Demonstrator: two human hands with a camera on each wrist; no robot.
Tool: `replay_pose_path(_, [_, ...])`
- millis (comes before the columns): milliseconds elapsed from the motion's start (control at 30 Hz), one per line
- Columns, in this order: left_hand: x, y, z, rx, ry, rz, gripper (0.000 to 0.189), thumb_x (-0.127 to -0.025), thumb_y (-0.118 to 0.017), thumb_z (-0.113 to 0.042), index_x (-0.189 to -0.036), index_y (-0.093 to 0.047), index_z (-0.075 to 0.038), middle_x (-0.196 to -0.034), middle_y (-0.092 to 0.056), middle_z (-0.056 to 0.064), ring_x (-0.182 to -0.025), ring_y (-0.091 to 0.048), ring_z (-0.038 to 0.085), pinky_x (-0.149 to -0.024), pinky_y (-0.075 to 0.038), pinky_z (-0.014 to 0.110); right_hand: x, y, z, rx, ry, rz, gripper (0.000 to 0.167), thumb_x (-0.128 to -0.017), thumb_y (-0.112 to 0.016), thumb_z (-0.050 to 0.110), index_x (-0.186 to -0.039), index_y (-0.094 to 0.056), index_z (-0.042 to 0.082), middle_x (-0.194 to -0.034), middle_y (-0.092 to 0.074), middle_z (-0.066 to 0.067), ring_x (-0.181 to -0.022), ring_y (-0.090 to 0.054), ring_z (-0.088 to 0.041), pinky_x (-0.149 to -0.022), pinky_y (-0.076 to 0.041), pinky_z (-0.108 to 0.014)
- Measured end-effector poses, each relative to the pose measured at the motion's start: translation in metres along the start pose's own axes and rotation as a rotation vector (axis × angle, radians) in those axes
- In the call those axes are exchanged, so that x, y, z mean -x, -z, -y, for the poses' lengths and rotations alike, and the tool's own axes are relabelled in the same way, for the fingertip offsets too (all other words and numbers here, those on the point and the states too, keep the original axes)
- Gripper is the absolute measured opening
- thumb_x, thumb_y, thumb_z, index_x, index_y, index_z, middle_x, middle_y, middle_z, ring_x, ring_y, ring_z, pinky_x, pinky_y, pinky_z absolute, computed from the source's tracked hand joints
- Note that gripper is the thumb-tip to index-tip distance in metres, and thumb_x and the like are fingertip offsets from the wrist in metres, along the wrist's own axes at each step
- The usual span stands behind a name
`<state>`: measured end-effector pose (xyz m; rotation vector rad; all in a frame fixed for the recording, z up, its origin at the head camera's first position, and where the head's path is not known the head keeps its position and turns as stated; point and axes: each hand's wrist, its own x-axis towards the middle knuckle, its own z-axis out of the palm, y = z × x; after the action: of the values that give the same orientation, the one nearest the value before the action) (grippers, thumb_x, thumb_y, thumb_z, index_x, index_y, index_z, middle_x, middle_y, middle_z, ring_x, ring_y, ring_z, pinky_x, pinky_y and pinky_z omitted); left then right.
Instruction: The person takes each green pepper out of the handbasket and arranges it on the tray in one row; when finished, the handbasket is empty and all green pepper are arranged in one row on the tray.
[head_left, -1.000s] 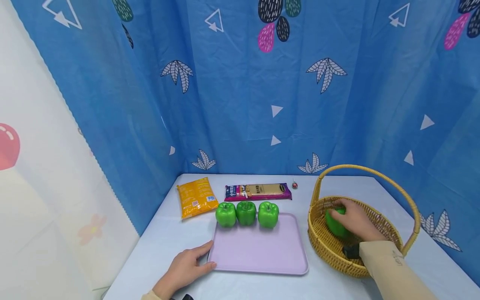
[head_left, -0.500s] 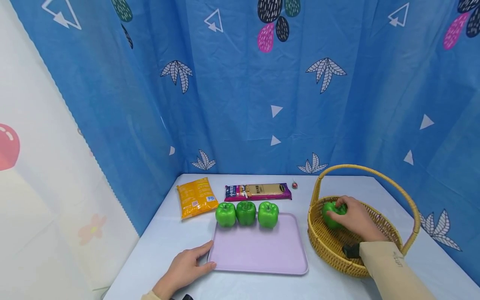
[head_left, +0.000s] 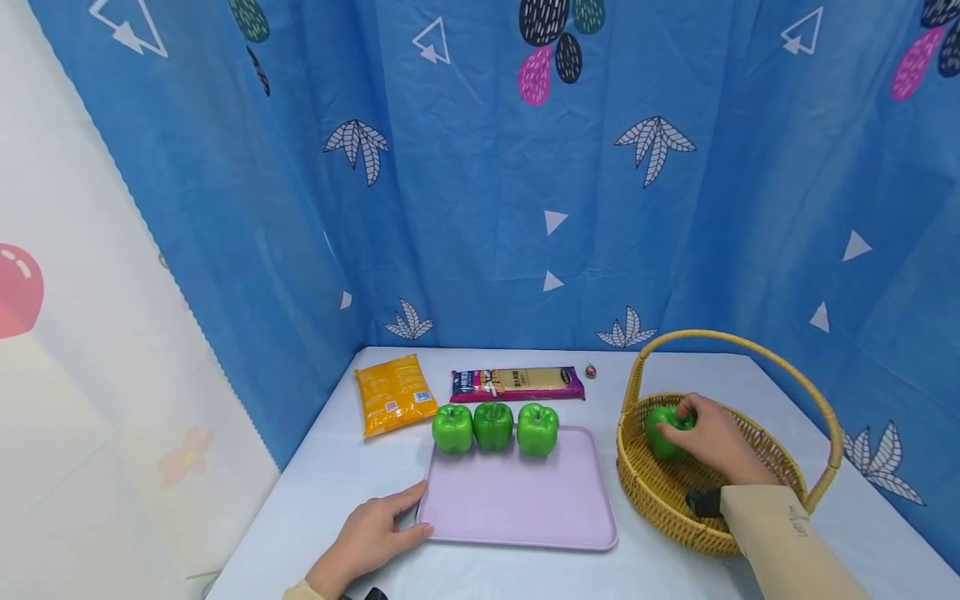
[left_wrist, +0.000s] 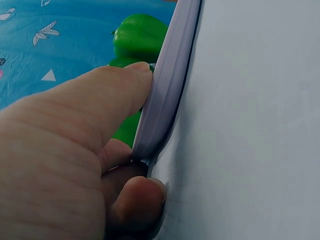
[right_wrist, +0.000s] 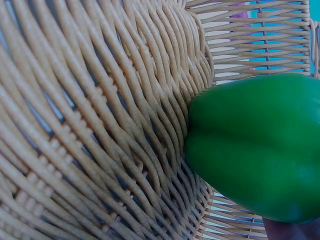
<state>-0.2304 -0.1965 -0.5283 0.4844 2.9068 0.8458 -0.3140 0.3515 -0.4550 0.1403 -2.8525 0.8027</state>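
My right hand (head_left: 716, 437) reaches into a wicker basket (head_left: 652, 502) and grips a green bell pepper (head_left: 660, 437) near its top. In the right wrist view this pepper (right_wrist: 255, 145) sits close against the woven wicker, with a fingertip showing at its lower edge. My left hand (head_left: 375, 531) rests beside a lilac tray (head_left: 517, 504), fingers spread, index finger and thumb touching its left edge and near-left corner. The left wrist view shows a finger against the tray's rim (left_wrist: 167, 85). Along the tray's back edge stand a left pepper (head_left: 452, 430), a middle pepper (head_left: 492, 427) and a right pepper (head_left: 537, 430).
Behind the peppers lie an orange packet (head_left: 395, 396) and a long purple-and-tan packet (head_left: 517, 383). A tiny red item (head_left: 590, 371) is at the back. The basket's tall handle (head_left: 750, 346) arches over its opening. A blue curtain (head_left: 480, 208) hangs behind the table.
Inside the basket, the pepper under my right hand has shifted a little left and back, then barely moved. My left hand and the tray stay where they were.
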Motion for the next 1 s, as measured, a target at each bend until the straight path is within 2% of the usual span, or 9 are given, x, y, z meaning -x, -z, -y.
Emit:
replay_pose_path(133, [0.000, 0.000, 0.001, 0.002, 0.004, 0.002, 0.079, -0.089, -0.065, -0.070, -0.148, -0.057, -0.019, -0.145, -0.063, 0.002, -0.061, -0.045, 0.001, -0.081, -0.056, 0.032, 0.000, 0.000, 0.000, -0.004, 0.006, 0.003, 0.051, -0.091, -0.076, 0.046, -0.107, -0.058, 0.001, -0.096, -0.062, -0.013, -0.075, -0.051, -0.022, -0.061, -0.043, -0.034])
replay_pose_path(333, [0.001, 0.001, 0.001, 0.002, -0.001, 0.007, 0.079, -0.089, -0.065, -0.069, -0.149, -0.057, -0.018, -0.146, -0.062, 0.002, -0.057, -0.042, 0.002, -0.076, -0.051, 0.027, 0.001, -0.003, -0.001, 0.009, -0.001, 0.009, 0.045, -0.092, -0.076, 0.042, -0.103, -0.055, 0.004, -0.083, -0.054, -0.008, -0.068, -0.046, -0.021, -0.056, -0.038, -0.033])
replay_pose_path(467, [0.001, 0.001, 0.001, 0.003, -0.010, 0.002, 0.079, -0.090, -0.065, -0.069, -0.149, -0.057, -0.017, -0.146, -0.062, 0.000, -0.055, -0.041, 0.003, -0.081, -0.055, 0.031, 0.002, 0.001, 0.002, 0.010, -0.002, 0.000, 0.048, -0.092, -0.075, 0.046, -0.104, -0.055, 0.004, -0.086, -0.054, -0.008, -0.069, -0.046, -0.020, -0.056, -0.038, -0.033])
replay_pose_path(600, [-0.001, -0.001, 0.000, 0.003, -0.015, 0.005, 0.080, -0.090, -0.064, -0.070, -0.149, -0.056, -0.018, -0.147, -0.061, -0.002, -0.056, -0.042, 0.002, -0.091, -0.058, 0.040, 0.007, 0.019, 0.013, 0.021, 0.005, -0.059, 0.051, -0.093, -0.074, 0.047, -0.103, -0.055, 0.001, -0.092, -0.058, -0.014, -0.072, -0.051, -0.023, -0.056, -0.044, -0.034])
replay_pose_path(733, [-0.002, -0.003, -0.001, 0.003, -0.018, 0.015, 0.080, -0.090, -0.063, -0.071, -0.150, -0.056, -0.018, -0.147, -0.061, -0.002, -0.056, -0.042, 0.002, -0.087, -0.058, 0.037, 0.019, 0.036, 0.039, 0.035, 0.042, -0.151, 0.048, -0.093, -0.074, 0.044, -0.099, -0.055, 0.001, -0.093, -0.059, -0.017, -0.075, -0.054, -0.025, -0.056, -0.046, -0.033])
replay_pose_path(833, [-0.002, -0.002, -0.001, 0.004, -0.018, 0.016, 0.080, -0.090, -0.063, -0.071, -0.149, -0.056, -0.018, -0.147, -0.061, -0.001, -0.055, -0.042, 0.003, -0.080, -0.054, 0.031, 0.027, 0.038, 0.069, 0.012, 0.101, -0.218, 0.042, -0.093, -0.076, 0.039, -0.097, -0.055, 0.003, -0.092, -0.059, -0.015, -0.075, -0.053, -0.024, -0.054, -0.046, -0.032])
replay_pose_path(867, [-0.002, -0.001, 0.000, 0.007, -0.014, 0.017, 0.080, -0.090, -0.063, -0.071, -0.150, -0.056, -0.018, -0.147, -0.061, -0.001, -0.055, -0.042, 0.004, -0.077, -0.051, 0.029, 0.028, 0.036, 0.081, -0.007, 0.110, -0.228, 0.041, -0.093, -0.077, 0.038, -0.097, -0.056, 0.003, -0.093, -0.060, -0.015, -0.076, -0.053, -0.024, -0.055, -0.047, -0.031])
replay_pose_path(933, [-0.001, 0.000, 0.000, 0.003, -0.010, 0.012, 0.080, -0.090, -0.063, -0.071, -0.150, -0.056, -0.018, -0.147, -0.061, -0.001, -0.056, -0.042, 0.003, -0.080, -0.054, 0.030, 0.027, 0.030, 0.101, -0.044, 0.116, -0.229, 0.041, -0.094, -0.076, 0.039, -0.098, -0.056, 0.004, -0.095, -0.060, -0.015, -0.078, -0.054, -0.025, -0.056, -0.049, -0.029])
replay_pose_path(1000, [-0.002, 0.000, 0.002, 0.008, -0.007, 0.008, 0.081, -0.089, -0.063, -0.072, -0.150, -0.056, -0.018, -0.147, -0.061, -0.001, -0.056, -0.043, 0.003, -0.080, -0.054, 0.031, 0.021, 0.019, 0.118, -0.083, 0.091, -0.179, 0.043, -0.094, -0.074, 0.043, -0.101, -0.056, 0.004, -0.096, -0.060, -0.015, -0.080, -0.055, -0.025, -0.057, -0.051, -0.029])
